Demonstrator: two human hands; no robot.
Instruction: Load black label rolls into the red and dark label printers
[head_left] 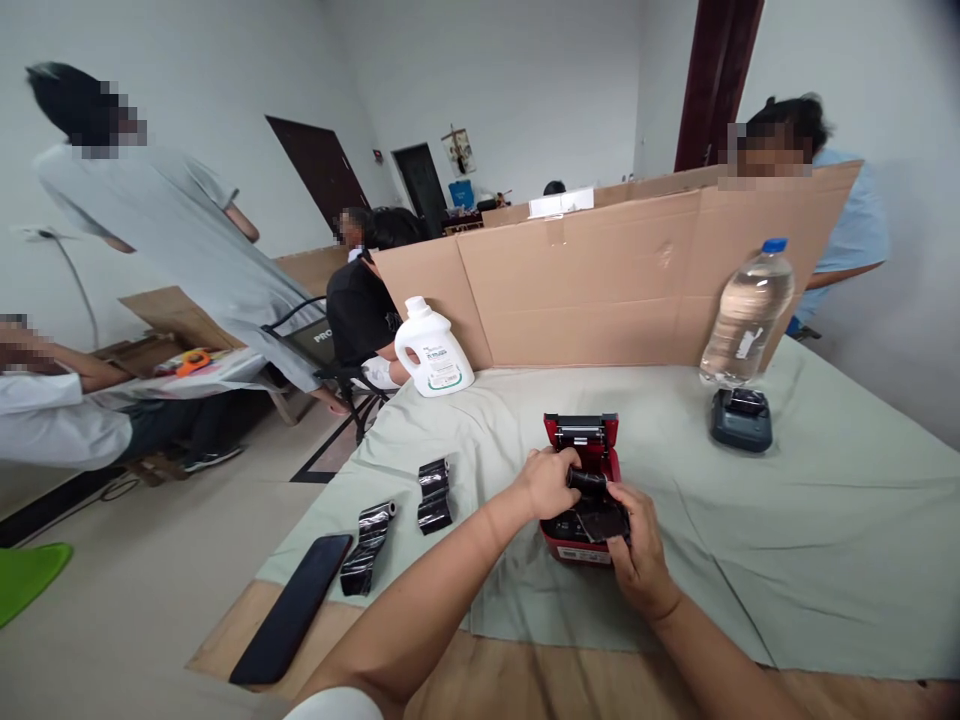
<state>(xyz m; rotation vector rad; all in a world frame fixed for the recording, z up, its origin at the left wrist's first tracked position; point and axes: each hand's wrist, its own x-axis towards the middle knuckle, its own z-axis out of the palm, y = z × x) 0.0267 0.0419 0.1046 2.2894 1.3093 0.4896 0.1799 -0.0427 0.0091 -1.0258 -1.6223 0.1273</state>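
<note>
Nearest you, bare wood at the desk [525,690] edge, w/ a dark phone [291,608] lying face-down at the left where the pale green cloth [825,560] starts. Both your forearms reach in over it. Your left hand [546,483] is curled around the left end of a black roll [587,480], grip closed on it. Your right hand [636,555] sits on the near-right side of the small red printer [589,470], fingers pressed on the black ribbon sheet inside the open bay; how tightly they pinch it, can't tell. Printer is on the cloth, about mid-desk, lid tipped up away from you. Two crumpled black ribbon pieces [433,495] lie left of it, near the phone. Farther back: white jug [433,350] at left, water bottle [746,315] standing on a dark grey device [741,420] at right, cardboard wall [600,280] behind. Other people sit and stand beyond.
</note>
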